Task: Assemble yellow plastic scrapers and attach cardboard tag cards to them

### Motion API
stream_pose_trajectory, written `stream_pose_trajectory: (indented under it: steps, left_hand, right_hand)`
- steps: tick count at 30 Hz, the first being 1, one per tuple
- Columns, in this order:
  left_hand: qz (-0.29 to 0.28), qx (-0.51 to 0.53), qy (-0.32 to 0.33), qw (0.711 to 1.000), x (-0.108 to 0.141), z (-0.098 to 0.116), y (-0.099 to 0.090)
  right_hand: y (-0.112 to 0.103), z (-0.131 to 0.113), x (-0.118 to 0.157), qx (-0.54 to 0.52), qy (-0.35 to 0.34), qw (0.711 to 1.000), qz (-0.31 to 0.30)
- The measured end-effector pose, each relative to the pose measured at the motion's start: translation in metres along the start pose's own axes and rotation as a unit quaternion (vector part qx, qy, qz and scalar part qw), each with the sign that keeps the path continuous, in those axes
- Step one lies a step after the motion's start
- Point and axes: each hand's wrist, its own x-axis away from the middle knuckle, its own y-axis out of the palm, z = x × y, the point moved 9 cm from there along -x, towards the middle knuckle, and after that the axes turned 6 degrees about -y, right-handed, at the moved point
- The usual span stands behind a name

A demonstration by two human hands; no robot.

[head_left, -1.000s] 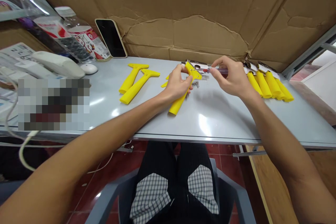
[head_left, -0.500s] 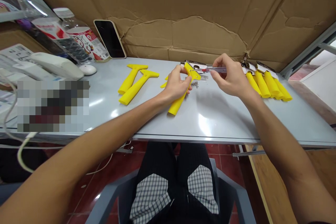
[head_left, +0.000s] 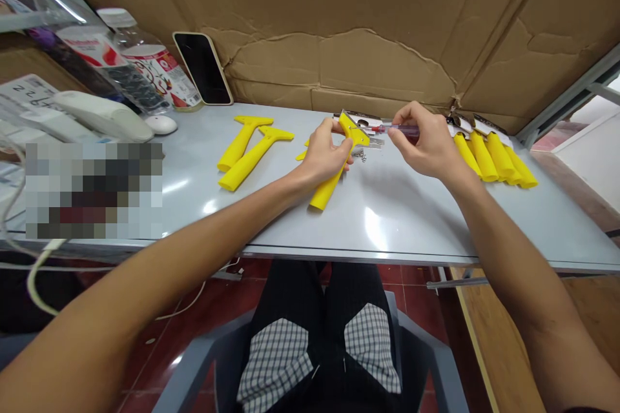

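My left hand (head_left: 325, 150) is closed around a yellow scraper (head_left: 325, 191), its wide head tilted up and its handle slanting down toward the table's front edge. In my right hand (head_left: 426, 142) is a screwdriver (head_left: 404, 131) with a clear, purplish handle. Its shaft points left at the scraper's head; whether the tip sits in a screw is too small to tell. Small metal screws (head_left: 361, 155) lie on the table just behind the scraper. Flat metal blades (head_left: 376, 143) lie beside them. Part of another yellow piece (head_left: 301, 156) shows behind my left hand.
Two yellow scraper handles (head_left: 252, 158) lie to the left. Several yellow scrapers (head_left: 498, 156) with dark-and-white heads lie in a row at the right. A phone (head_left: 203, 69) leans on the cardboard (head_left: 334, 13) at the back. Bottles (head_left: 157, 68) and a white mouse (head_left: 161, 124) stand at the left.
Both hands keep nearly the same place and grip. The screwdriver's handle looks slightly turned in my right fingers. The view has shifted a little.
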Motion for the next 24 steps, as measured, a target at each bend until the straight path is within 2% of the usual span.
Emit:
stream_pose_trajectory:
  steps: [5,24]
  left_hand:
    - [-0.005,-0.001,0.000,1.000,0.0010,0.0002,0.0013]
    - [0.001,0.003,-0.004,1.000,0.0021,0.0017,-0.0001]
  right_hand:
    - [-0.0033,-0.0005,-0.0022,-0.002,-0.016,1.000,0.023]
    - [0.0007,-0.0009,-0.0015,0.013,-0.007,1.000,-0.003]
